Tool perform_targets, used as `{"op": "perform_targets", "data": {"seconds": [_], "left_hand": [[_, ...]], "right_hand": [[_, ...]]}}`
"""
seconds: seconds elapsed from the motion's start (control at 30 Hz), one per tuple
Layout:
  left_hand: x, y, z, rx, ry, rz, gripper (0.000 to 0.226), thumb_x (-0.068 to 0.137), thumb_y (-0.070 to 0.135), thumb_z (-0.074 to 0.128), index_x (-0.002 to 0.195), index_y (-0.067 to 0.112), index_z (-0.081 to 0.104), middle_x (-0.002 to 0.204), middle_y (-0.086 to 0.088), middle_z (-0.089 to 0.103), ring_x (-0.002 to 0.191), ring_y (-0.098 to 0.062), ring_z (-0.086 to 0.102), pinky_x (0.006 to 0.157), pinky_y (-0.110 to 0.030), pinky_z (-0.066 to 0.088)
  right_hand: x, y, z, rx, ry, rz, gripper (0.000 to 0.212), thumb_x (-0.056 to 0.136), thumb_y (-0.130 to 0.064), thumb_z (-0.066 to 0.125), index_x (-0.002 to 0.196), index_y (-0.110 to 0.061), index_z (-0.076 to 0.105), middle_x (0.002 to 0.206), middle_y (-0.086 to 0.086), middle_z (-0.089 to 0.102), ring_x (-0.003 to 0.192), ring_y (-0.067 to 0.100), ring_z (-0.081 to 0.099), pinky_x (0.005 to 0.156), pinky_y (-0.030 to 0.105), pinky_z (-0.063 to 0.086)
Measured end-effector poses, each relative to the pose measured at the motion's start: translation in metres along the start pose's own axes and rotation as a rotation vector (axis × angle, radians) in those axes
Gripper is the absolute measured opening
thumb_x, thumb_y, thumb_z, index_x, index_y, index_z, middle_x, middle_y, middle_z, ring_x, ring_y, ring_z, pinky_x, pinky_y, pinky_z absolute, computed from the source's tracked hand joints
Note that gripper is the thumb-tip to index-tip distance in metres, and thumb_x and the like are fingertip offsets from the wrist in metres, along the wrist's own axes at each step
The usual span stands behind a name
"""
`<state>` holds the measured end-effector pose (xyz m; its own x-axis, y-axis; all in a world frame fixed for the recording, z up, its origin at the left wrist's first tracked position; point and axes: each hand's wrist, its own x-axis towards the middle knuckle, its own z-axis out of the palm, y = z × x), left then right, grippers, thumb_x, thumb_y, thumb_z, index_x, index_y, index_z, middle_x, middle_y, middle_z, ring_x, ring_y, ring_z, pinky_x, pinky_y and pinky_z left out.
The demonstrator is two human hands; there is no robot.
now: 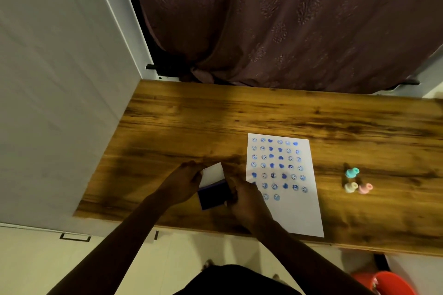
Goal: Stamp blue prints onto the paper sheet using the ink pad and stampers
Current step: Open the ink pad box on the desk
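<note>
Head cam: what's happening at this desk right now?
A person has both hands on the ink pad: the left hand holds its white lid, which stands open, and the right hand grips the pad's right side. The paper sheet beside it already carries rows of blue prints. Three stampers stand untouched to the right.

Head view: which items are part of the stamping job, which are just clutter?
In the job:
- ink pad, lid raised, held by left hand and right hand
- paper sheet, partly filled with blue prints
- teal stamper, cream stamper, pink stamper

Lying about:
- curtain
- red object, on the floor
</note>
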<state>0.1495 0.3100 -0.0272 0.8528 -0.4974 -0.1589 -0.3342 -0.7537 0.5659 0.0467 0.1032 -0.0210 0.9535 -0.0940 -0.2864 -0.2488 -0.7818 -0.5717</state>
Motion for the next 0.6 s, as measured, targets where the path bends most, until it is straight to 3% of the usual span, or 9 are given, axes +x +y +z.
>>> {"op": "perform_targets", "data": {"seconds": [0.1,0.2,0.37,0.6], "left_hand": [[0.0005,-0.0013,-0.0006,0.043,0.019,0.025,0.044,0.105,0.026,0.048,0.148,0.027,0.053,0.152,-0.008,0.055,0.134,-0.029,0.051,0.107,-0.035,0.04],[0.003,-0.0008,0.0003,0.074,0.015,0.015,0.047,0.104,0.027,0.052,0.151,0.027,0.05,0.155,-0.006,0.05,0.142,-0.028,0.043,0.113,-0.037,0.038],[0.0066,0.001,0.0011,0.075,0.005,-0.021,0.046,0.102,0.027,0.057,0.148,0.024,0.054,0.148,-0.007,0.055,0.137,-0.029,0.048,0.109,-0.04,0.043],[0.008,-0.0009,0.0029,0.108,-0.003,-0.014,0.047,0.1,0.027,0.059,0.147,0.029,0.054,0.148,-0.006,0.055,0.135,-0.031,0.048,0.108,-0.043,0.046]], "right_hand": [[-0.0004,-0.0008,-0.0002,0.002,-0.01,0.011,0.069,0.093,-0.03,0.069,0.153,-0.033,0.034,0.147,-0.002,0.05,0.136,0.023,0.049,0.114,0.036,0.041],[-0.0003,-0.0018,-0.0012,-0.009,-0.005,0.011,0.068,0.093,-0.033,0.069,0.151,-0.035,0.034,0.145,-0.003,0.052,0.135,0.023,0.051,0.114,0.038,0.042],[-0.0017,-0.0042,-0.0009,-0.054,0.035,-0.002,0.068,0.092,-0.039,0.069,0.151,-0.035,0.036,0.145,-0.004,0.051,0.136,0.022,0.048,0.114,0.035,0.039],[-0.0003,-0.0093,-0.0048,-0.033,-0.01,0.026,0.054,0.093,-0.033,0.068,0.142,-0.024,0.046,0.136,0.002,0.059,0.127,0.025,0.056,0.112,0.035,0.045]]}}
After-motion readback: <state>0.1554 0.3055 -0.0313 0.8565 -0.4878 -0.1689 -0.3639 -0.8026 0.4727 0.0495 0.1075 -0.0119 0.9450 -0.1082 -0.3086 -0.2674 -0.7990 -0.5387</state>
